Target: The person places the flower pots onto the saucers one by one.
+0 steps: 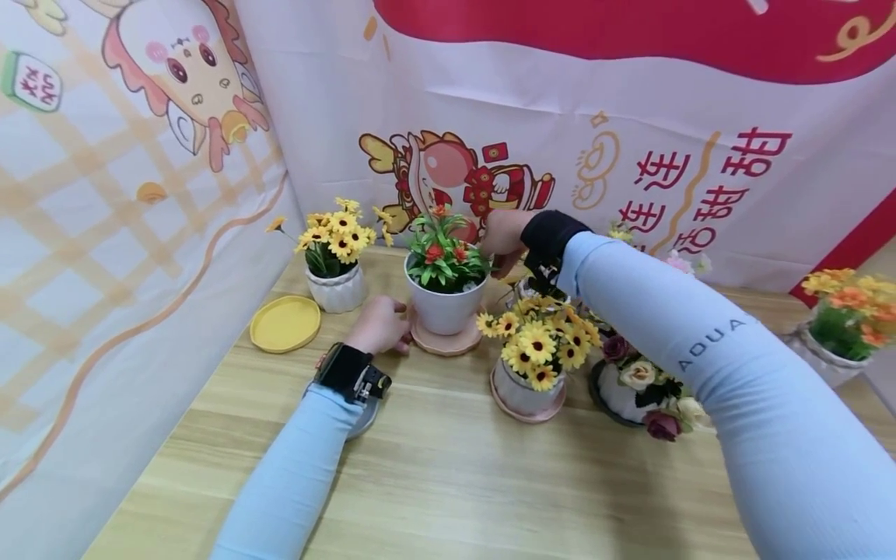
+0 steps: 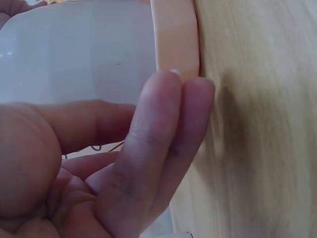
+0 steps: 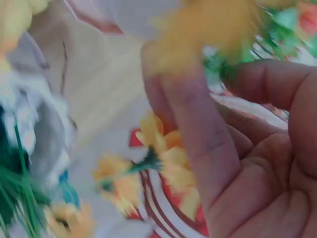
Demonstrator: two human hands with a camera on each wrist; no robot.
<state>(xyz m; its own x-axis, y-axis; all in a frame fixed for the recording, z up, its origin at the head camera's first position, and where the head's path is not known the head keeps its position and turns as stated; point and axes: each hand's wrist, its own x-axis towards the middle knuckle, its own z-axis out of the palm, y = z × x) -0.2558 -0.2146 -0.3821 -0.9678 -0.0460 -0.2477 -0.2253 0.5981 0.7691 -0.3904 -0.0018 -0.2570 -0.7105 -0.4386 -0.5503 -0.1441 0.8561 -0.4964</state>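
A white pot (image 1: 445, 307) of red flowers and green leaves stands on a pink saucer (image 1: 448, 342) at the back of the table. My left hand (image 1: 381, 325) is at the saucer's left side, fingers loosely bent. In the left wrist view its fingertips (image 2: 161, 91) are at the saucer's rim (image 2: 176, 39); the thumb's tip is hidden behind them. My right hand (image 1: 501, 239) is beside the pot's right rim, thumb and fingers apart. Blurred yellow petals (image 3: 208, 34) cover part of its fingertips in the right wrist view, hiding any contact with the rim.
A yellow saucer (image 1: 285, 323) and a pot of yellow flowers (image 1: 336, 288) are at the left. A grey saucer (image 1: 362, 420) lies partly under my left forearm. Potted yellow daisies (image 1: 528, 393) and roses (image 1: 623, 397) stand right; orange flowers (image 1: 850, 319) stand farther right.
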